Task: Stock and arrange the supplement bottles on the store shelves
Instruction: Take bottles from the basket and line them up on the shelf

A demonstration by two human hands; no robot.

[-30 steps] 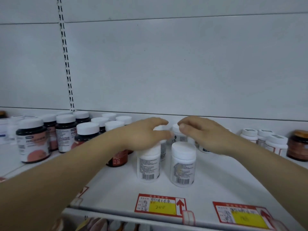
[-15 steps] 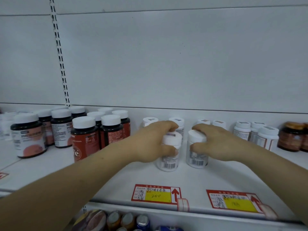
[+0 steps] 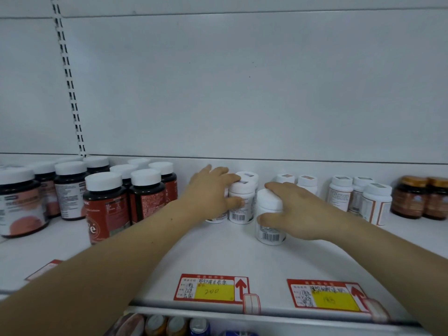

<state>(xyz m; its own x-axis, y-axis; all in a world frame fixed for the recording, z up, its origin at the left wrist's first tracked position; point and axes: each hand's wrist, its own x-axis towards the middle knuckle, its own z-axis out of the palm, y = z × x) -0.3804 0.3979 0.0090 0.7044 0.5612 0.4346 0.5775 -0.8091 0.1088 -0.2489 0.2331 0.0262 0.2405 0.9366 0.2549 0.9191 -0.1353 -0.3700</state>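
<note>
Two small white supplement bottles with barcodes stand on the white shelf (image 3: 218, 258). My left hand (image 3: 208, 192) grips the left white bottle (image 3: 241, 204), thumb at its front and fingers over its cap, pressed in among other white bottles near the back. My right hand (image 3: 298, 209) wraps the right white bottle (image 3: 269, 214), which stands a little nearer to the shelf's front. Both bottles are upright and rest on the shelf.
Dark bottles with white caps and red labels (image 3: 106, 204) crowd the left side. More white bottles (image 3: 363, 197) and brown amber bottles (image 3: 421, 197) stand at the right. Two red and yellow price tags (image 3: 211, 289) lie along the front edge. Cans (image 3: 177, 326) show on the shelf below.
Both hands have carried their white bottles back from the shelf's front toward the rear row. The left bottle went deeper; the right one now sits slightly apart, to the right.
</note>
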